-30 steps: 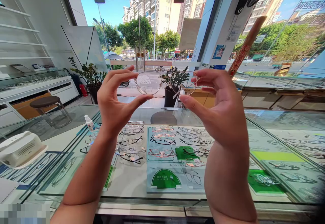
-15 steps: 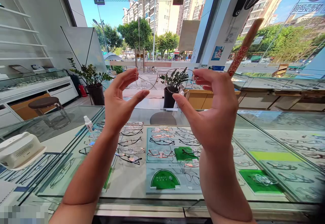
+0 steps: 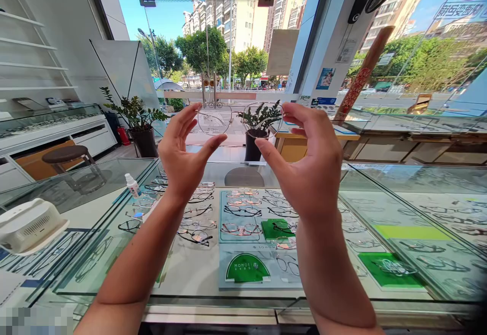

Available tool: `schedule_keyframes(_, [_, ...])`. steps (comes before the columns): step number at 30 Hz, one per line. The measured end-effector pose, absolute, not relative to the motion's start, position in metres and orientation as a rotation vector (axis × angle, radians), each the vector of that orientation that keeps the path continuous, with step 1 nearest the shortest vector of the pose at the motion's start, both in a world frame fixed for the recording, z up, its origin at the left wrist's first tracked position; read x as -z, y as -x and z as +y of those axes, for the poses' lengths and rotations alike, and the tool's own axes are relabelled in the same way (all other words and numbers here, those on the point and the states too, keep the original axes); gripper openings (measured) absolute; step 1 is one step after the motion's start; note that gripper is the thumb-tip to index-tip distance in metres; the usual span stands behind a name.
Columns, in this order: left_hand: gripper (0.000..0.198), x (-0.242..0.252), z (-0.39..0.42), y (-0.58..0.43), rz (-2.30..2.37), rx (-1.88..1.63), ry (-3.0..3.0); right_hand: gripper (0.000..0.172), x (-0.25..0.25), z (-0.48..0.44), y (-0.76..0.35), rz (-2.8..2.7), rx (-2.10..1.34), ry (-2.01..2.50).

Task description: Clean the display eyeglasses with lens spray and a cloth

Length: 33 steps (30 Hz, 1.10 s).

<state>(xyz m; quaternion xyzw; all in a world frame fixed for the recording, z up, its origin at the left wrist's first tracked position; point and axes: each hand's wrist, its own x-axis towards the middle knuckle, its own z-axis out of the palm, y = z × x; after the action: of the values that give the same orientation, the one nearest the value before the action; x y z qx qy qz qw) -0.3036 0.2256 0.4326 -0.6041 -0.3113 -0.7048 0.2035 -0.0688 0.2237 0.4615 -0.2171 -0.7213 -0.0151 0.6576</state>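
Note:
Held up in the air above the glass counter is a pair of thin-rimmed eyeglasses (image 3: 231,118) with round clear lenses. My left hand (image 3: 186,152) grips its left side, fingers at the outer rim and thumb near the lower edge of the lens. On the other side, my right hand (image 3: 310,157) grips the frame with fingers at the outer rim and thumb below the right lens. The temples are hard to make out. Rows of eyeglass frames (image 3: 242,211) lie below in the glass display case (image 3: 190,279).
A white device (image 3: 30,223) stands on the counter at the left, and a small spray bottle (image 3: 132,185) farther back. Beyond the counter are stools (image 3: 70,153) and potted plants (image 3: 142,140). A glass door (image 3: 209,61) faces the street.
The eyeglasses have shifted slightly left and look narrower across. My right hand has moved left, a little closer to my left hand; both keep their hold.

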Motion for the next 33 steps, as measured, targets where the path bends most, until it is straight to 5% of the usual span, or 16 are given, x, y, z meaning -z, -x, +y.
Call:
schedule_keyframes(9, [0.080, -0.433, 0.226, 0.301, -0.744, 1.950, 1.587, 0.051, -0.457, 0.229, 0.071, -1.640, -0.152, 0.495])
schedule_keyframes(14, [0.083, -0.431, 0.224, 0.300, -0.764, 1.941, 1.578, 0.031, -0.457, 0.230, 0.070, -1.586, -0.244, 0.450])
schedule_keyframes(28, [0.075, -0.433, 0.227, 0.301, -0.735, 1.952, 1.629, 0.018, -0.464, 0.222, 0.071, -1.442, -0.307, 0.412])
schedule_keyframes(33, [0.075, -0.430, 0.234, 0.301, -0.830, 1.963, 1.734, 0.028, -0.463, 0.229, 0.073, -1.466, -0.425, 0.360])
